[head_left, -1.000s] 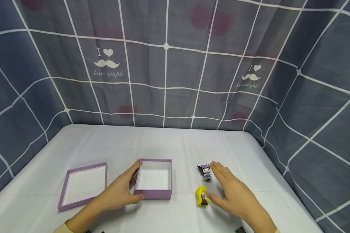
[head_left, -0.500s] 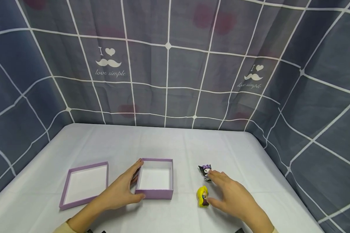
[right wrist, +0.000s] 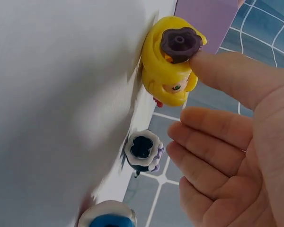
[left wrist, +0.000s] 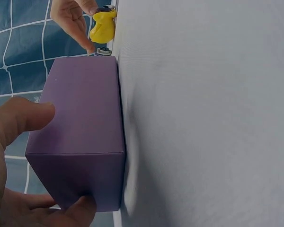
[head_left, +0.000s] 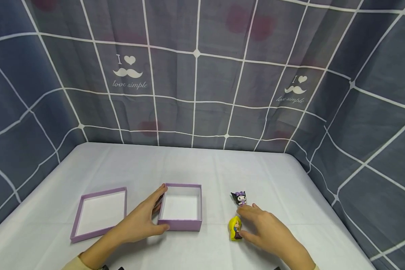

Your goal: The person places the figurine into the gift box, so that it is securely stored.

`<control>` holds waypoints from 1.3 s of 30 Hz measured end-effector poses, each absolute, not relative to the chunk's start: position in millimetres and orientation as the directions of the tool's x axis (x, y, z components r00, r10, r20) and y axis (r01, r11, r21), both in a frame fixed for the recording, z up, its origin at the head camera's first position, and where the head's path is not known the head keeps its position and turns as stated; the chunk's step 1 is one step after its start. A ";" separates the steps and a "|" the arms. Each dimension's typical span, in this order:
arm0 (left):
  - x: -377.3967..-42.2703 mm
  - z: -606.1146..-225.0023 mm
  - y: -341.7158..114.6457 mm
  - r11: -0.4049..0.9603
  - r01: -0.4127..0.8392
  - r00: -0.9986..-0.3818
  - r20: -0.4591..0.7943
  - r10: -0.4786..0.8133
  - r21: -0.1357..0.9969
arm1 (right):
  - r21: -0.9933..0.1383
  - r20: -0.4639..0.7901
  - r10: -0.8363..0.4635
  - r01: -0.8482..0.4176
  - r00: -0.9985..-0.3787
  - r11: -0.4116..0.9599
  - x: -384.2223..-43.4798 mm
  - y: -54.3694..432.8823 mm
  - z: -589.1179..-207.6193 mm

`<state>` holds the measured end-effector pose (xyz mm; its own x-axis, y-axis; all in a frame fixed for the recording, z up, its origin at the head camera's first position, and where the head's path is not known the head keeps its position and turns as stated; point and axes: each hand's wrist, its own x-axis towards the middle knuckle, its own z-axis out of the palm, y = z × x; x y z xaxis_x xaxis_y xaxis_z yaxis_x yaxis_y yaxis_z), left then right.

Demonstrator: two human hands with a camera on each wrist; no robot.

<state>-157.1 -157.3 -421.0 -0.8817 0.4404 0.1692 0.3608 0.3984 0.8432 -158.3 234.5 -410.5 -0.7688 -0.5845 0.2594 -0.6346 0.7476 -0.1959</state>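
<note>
My left hand (head_left: 140,219) holds an open purple box (head_left: 179,225) with a white inside, thumb on its near wall and fingers at the left side. The left wrist view shows the thumb and fingertips against the box (left wrist: 83,104). My right hand (head_left: 266,228) is beside a yellow-haired figurine (head_left: 234,228) lying on the table. Its thumb touches the figurine's dark dress (right wrist: 181,45); the other fingers are apart from it, loosely bent. Just beyond lies a small black-and-purple figurine (head_left: 240,198), its lower part covered by the fingertips.
The purple-rimmed lid (head_left: 99,213), white inside, lies at the left of the white-covered table (head_left: 202,165). A white-and-blue thing (right wrist: 109,216) shows at the bottom of the right wrist view. A dark gridded curtain (head_left: 175,75) surrounds the table's back and sides.
The right fingers have drawn back toward me from the black-and-purple figurine and bent toward the yellow-haired one. The left hand and box stay in place.
</note>
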 end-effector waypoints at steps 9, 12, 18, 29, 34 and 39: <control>-157.2 -421.7 -156.3 0.404 0.361 -0.884 0.170 0.434 0.840 | -0.192 0.231 -0.607 -0.647 -0.760 0.738 -154.9 234.2 -408.8; -157.0 -421.8 -156.0 0.403 0.359 -0.884 0.169 0.435 0.842 | -0.212 0.212 -0.595 -0.631 -0.775 0.746 -154.0 234.0 -409.0; -156.8 -421.0 -155.9 0.407 0.350 -0.886 0.158 0.435 0.843 | -0.243 0.164 -0.581 -0.604 -0.797 0.759 -152.3 231.5 -409.7; -155.3 -418.2 -154.9 0.410 0.335 -0.893 0.147 0.426 0.848 | -0.242 0.180 -0.567 -0.595 -0.804 0.767 -151.7 226.1 -412.0; -154.8 -417.8 -154.6 0.412 0.335 -0.893 0.145 0.427 0.847 | -0.291 0.179 -0.530 -0.559 -0.829 0.776 -153.9 223.4 -413.0; -155.2 -419.0 -155.3 0.422 0.346 -0.891 0.153 0.427 0.838 | -0.351 0.148 -0.492 -0.510 -0.858 0.785 -154.9 221.8 -413.3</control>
